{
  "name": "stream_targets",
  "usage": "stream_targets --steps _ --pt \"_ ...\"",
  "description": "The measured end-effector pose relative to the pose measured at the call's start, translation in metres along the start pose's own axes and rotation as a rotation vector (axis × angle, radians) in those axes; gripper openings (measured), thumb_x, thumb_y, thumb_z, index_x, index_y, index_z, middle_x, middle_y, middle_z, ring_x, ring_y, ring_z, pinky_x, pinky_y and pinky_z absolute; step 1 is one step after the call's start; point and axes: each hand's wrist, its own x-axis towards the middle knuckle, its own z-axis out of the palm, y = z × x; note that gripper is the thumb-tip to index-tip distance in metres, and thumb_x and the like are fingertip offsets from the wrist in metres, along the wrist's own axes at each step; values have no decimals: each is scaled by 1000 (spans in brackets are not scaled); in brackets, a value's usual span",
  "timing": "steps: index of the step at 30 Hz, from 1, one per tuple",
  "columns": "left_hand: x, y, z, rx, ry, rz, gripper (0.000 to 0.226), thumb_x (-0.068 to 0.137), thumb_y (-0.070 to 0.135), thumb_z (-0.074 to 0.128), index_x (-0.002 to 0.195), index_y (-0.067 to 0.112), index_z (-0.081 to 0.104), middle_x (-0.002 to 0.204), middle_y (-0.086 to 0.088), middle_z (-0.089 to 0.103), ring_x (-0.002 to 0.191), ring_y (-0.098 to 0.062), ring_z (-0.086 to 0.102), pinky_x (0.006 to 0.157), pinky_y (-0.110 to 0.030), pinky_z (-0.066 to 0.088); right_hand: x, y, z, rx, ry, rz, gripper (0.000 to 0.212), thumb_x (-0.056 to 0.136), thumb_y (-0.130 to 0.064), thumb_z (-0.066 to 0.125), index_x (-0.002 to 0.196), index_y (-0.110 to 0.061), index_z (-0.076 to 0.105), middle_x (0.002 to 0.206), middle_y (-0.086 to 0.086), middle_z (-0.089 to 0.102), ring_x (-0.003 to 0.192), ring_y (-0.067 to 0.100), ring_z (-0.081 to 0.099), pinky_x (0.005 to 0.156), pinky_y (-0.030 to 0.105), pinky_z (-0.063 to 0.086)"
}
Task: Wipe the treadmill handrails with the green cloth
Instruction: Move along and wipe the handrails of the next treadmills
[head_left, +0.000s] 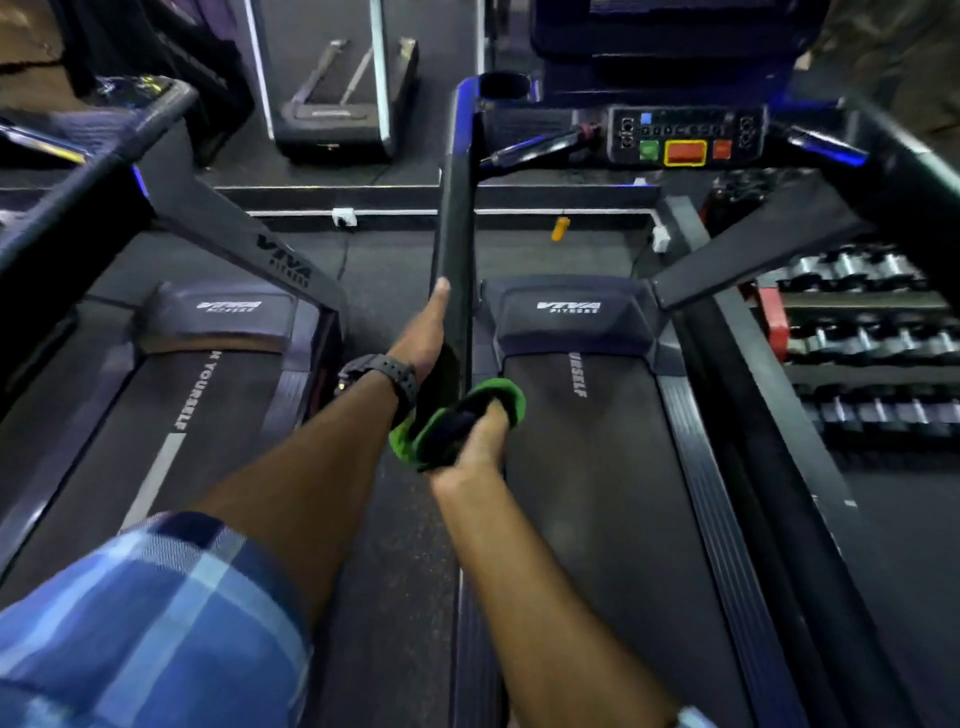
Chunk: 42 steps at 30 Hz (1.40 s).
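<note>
A person's left hand (423, 332) grips the treadmill's left handrail (454, 234) — thumb laid along the bar — while the right hand (480, 439), just below it, clutches the green cloth (457, 421), apparently wrapped round the rail's near end. Dumbbells (862, 338) sit racked well right of both hands.
</note>
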Motion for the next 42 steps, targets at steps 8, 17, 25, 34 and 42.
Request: stream_targets --steps 8,17,25,34,42 --pt "-9 21 -15 83 -61 52 54 94 54 40 95 7 67 103 -15 67 95 -25 60 102 -40 44 -20 -7 1 -1495 74 -1332 59 74 -35 71 130 -29 55 134 5 52 116 34 50 86 44 52" --pt "16 40 -41 297 -354 53 77 81 81 25 70 18 70 60 4 68 66 -16 56 63 -27 43 -28 -17 34 -1969 134 -1456 35 82 -37 62 113 -21 60 129 4 48 113 35 47 76 41 48" --pt "62 42 -33 838 -42 554 59 97 50 30 139 11 46 133 -25 50 119 -35 52 93 -31 40 -20 5 20 -2004 343 -1837 24 72 -37 67 94 -28 67 102 -6 59 93 24 56 59 31 41" --pt "52 50 -49 1112 -98 804 61 99 50 30 114 -1 60 124 -28 57 117 -40 54 92 -35 43 -43 8 7 -2613 216 -1725 28 66 -37 58 91 -31 68 108 -8 61 102 24 55 69 36 40" --pt "98 51 -86 1088 -345 1119 50 99 48 32 109 14 68 112 -16 67 104 -33 61 84 -34 47 21 76 38 -3134 399 -1151 40 94 -30 53 127 -9 63 135 15 58 134 31 45 117 56 21"
